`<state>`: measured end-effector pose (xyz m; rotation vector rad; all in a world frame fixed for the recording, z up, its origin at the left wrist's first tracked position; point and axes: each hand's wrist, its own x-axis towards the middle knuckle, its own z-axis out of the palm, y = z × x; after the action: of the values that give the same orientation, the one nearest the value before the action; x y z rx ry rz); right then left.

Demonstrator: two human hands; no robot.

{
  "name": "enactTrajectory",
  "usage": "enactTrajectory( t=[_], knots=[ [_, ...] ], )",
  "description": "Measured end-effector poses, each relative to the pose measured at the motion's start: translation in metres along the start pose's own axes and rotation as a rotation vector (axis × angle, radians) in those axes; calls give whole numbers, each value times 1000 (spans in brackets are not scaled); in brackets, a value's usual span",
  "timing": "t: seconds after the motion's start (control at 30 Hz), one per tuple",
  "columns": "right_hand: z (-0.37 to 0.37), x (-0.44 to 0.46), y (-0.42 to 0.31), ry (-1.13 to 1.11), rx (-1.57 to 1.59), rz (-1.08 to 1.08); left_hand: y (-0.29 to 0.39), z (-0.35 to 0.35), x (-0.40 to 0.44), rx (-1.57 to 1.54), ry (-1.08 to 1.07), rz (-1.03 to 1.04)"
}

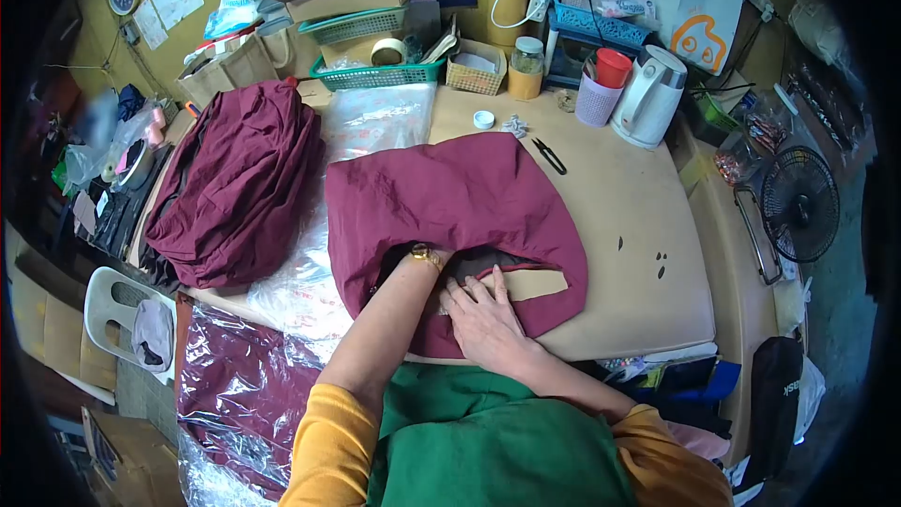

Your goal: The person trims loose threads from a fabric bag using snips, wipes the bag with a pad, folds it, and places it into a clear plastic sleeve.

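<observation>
A maroon piece of thin cloth (450,188), perhaps a garment or bag, lies spread on the padded table in front of me. My left hand (437,261) reaches into its dark-lined opening; a gold watch (422,253) shows at the wrist, and the fingers are hidden under the cloth. Palm down, my right hand (486,317) rests on the near edge of the opening with its fingers stretched out. Beside those fingertips a tan strip (535,284) shows in the opening; whether it is card or the tabletop I cannot tell. Small black thread snips (549,156) lie beyond the cloth.
A pile of maroon cloth items (239,188) sits at the left, beside clear plastic sheeting (375,117). Along the back stand a green basket (375,75), a jar (526,68), a lilac cup (597,99) and a white kettle (649,99). A black fan (801,205) is at the right.
</observation>
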<state>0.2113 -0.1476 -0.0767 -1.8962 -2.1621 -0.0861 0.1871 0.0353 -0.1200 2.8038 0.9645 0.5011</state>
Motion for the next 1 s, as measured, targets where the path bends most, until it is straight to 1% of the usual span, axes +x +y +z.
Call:
enactTrajectory(
  t=[0.07, 0.17, 0.2, 0.23, 0.27, 0.3, 0.33, 0.37, 0.4, 0.47, 0.53, 0.57, 0.6, 0.67, 0.7, 0.73, 0.77, 0.8, 0.83, 0.87, 0.93, 0.97, 1.0],
  knots=[
    [-2, 3, 2, 30, 24, 15, 0, -3, 0, 1, -12, 3],
    [-12, 2, 11, -18, 78, 13, 5, -10, -8, -26, -72, 9],
    [-20, 4, 23, -75, 234, 17, 10, -17, -15, -27, -108, 21],
    [-27, 6, 37, -131, 389, 21, 19, -31, -27, 1, -156, 58],
    [-18, 6, 57, -150, 459, 37, 29, -52, -41, 94, -209, 145],
    [-25, 7, 70, -193, 566, 89, 40, -73, -59, 205, -270, 256],
    [-34, 8, 82, -241, 673, 139, 47, -95, -76, 248, -294, 342],
    [-39, 9, 93, -140, 669, 182, 61, -124, -89, -291, -406, -1],
    [-43, 10, 104, -40, 663, 227, 55, -117, -114, -337, -119, 108],
    [-54, 17, 128, 123, 804, 227, 34, -124, -138, -153, 106, 155],
    [-42, 24, 156, 254, 638, 325, 31, -140, -145, -112, 199, -140],
    [-42, 29, 163, 197, 617, 367, 24, -141, -143, -116, 295, -147],
    [-53, 34, 149, 196, 617, 358, 17, -138, -144, -113, 302, -153],
    [-75, 42, 103, 107, 796, 285, 6, -128, -142, -331, 214, -248],
    [-58, 39, 90, 68, 820, 216, 1, -123, -140, -295, 252, -183],
    [-51, 37, 72, -71, 776, 288, 4, -125, -139, -300, 255, -176],
    [-34, 32, 53, 47, 772, 170, 9, -128, -138, -390, 253, -210],
    [-19, 30, 37, 4, 822, 233, 13, -130, -137, -482, 248, -242],
    [-37, 32, 20, -58, 745, 250, 16, -131, -137, -492, 246, -230],
    [-33, 29, 11, -104, 682, 333, 18, -131, -139, -540, 227, -247],
    [-17, 24, 4, -32, 832, 430, 22, -130, -143, -593, 201, -262],
    [-2, 23, 2, -30, 827, 438, 24, -130, -145, -632, 194, -264],
    [16, 22, 0, 106, 1076, 440, 25, -129, -145, -670, 188, -266]
  ],
)
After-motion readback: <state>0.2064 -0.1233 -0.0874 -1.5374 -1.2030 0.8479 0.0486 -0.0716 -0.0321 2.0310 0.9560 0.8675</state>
